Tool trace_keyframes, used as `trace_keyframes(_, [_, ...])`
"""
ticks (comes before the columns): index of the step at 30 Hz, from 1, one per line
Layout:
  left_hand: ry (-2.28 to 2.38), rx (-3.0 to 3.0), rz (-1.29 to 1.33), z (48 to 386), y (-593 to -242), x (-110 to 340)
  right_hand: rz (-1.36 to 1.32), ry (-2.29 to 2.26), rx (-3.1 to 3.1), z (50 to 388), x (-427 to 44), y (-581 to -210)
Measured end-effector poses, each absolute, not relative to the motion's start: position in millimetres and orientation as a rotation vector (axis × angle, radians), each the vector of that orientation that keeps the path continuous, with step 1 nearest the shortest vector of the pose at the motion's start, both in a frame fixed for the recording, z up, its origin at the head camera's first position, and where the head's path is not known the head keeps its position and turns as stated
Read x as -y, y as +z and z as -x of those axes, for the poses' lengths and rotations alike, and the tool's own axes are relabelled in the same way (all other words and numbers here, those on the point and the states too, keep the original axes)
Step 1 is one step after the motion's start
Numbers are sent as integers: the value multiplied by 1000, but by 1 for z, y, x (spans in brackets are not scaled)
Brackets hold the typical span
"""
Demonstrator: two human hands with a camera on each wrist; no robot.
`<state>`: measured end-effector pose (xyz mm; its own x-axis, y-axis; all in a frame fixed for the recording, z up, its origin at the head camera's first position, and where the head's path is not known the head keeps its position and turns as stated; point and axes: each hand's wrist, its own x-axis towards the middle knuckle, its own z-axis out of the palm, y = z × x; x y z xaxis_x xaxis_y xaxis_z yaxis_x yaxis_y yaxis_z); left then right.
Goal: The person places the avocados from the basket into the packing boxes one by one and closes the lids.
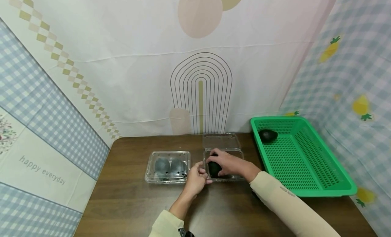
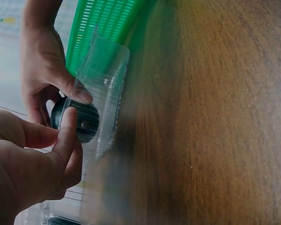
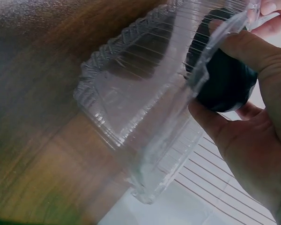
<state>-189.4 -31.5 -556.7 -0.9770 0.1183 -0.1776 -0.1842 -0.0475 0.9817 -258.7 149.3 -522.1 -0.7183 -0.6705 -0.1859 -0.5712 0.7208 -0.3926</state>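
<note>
My right hand (image 1: 227, 162) grips a dark avocado (image 1: 214, 169) inside the left part of an open clear plastic clamshell box (image 1: 235, 155). In the right wrist view, fingers and thumb curl round the avocado (image 3: 227, 77) at the box's wall. My left hand (image 1: 195, 179) pinches the left edge of that box between thumb and forefinger, as the left wrist view shows at the box's rim (image 2: 96, 70). The lid (image 1: 221, 141) stands back towards the wall. To the left is a closed clamshell box (image 1: 149, 170) with two avocados (image 1: 169, 166) under its lid.
A green plastic basket (image 1: 305, 191) stands at the right of the wooden table (image 1: 128, 196), one dark avocado (image 1: 267, 135) in its far left corner. A patterned cloth (image 1: 146, 87) hangs behind the table, and more cloth covers both sides.
</note>
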Motion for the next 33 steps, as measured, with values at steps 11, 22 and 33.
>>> trace_keyframes(11, [2122,-2026,84,190,-555,31,974,-452,-2603,260,-150,-533])
trace_keyframes(22, [2124,-2033,77,191,-554,31,1029,-504,-2633,258,-156,-534])
trace_keyframes(33, [2132,-2022,63,190,-557,32,940,-604,-2616,255,-159,-528])
